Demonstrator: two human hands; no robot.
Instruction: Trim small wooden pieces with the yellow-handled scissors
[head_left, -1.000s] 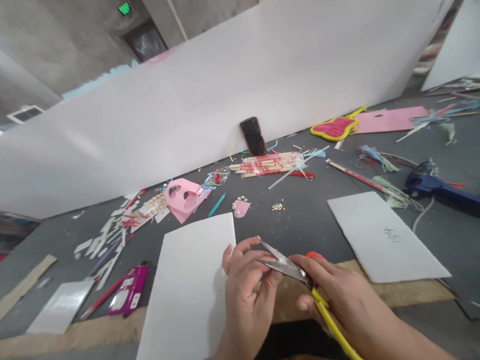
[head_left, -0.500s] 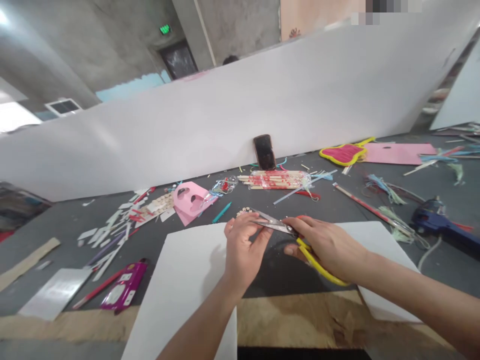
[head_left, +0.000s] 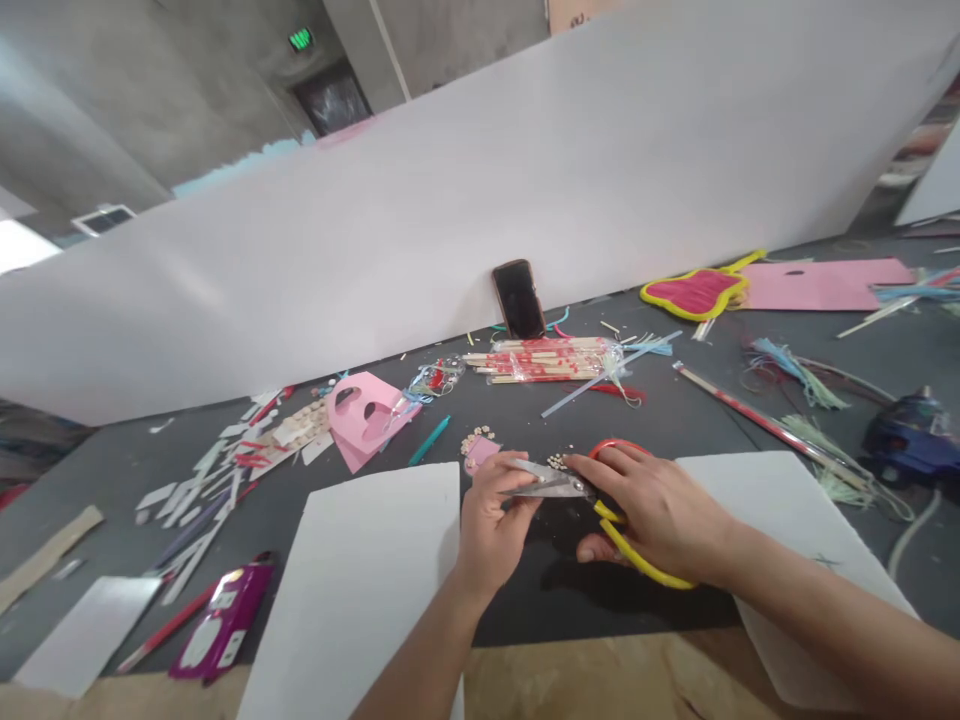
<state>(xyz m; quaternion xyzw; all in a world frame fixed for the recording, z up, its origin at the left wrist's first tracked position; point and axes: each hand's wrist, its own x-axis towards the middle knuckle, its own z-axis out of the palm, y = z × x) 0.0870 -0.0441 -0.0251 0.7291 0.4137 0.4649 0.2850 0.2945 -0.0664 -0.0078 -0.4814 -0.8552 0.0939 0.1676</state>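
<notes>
In the middle of the head view my right hand (head_left: 671,510) is wrapped round the handles of a pair of scissors (head_left: 628,548), one handle yellow and the other red. The blades point left and stand slightly apart. Their tips lie between the fingers of my left hand (head_left: 491,525), which pinch something too small to make out. Just behind the blades sit tiny pale pieces (head_left: 556,461) on the dark tabletop. A small pink card (head_left: 481,453) with more pale bits lies beyond my left fingertips.
White boards (head_left: 360,580) lie at both sides of my hands. Farther back are a teal pen (head_left: 430,440), a pink cut-out (head_left: 367,415), bagged sticks (head_left: 547,358) and a phone (head_left: 519,300) against the white partition. A blue glue gun (head_left: 915,435) stands right, a purple packet (head_left: 223,620) left.
The view has shifted, so the tabletop sits differently in frame. Both hands and the scissors are slightly lower, and the pink card behind them now shows. The grip on the scissors is unchanged.
</notes>
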